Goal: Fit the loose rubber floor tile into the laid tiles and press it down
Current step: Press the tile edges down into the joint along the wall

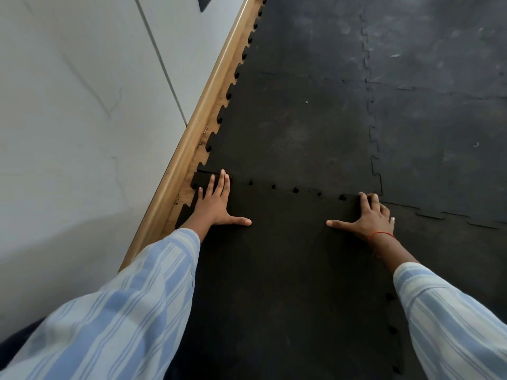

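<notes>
The loose black rubber tile (288, 270) lies in front of me, its toothed far edge meeting the laid black tiles (296, 127). Small dark gaps show along that seam between my hands. My left hand (216, 204) rests flat on the tile's far left corner, fingers spread and reaching the seam. My right hand (367, 215) lies on the far right corner, thumb stretched inward and fingers curled at the edge. Neither hand holds anything.
A wooden skirting strip (208, 97) runs diagonally along the grey wall (82, 105) on the left, with bare wooden floor showing between it and the tiles' teeth. More laid tiles (439, 133) with interlocking seams spread to the right.
</notes>
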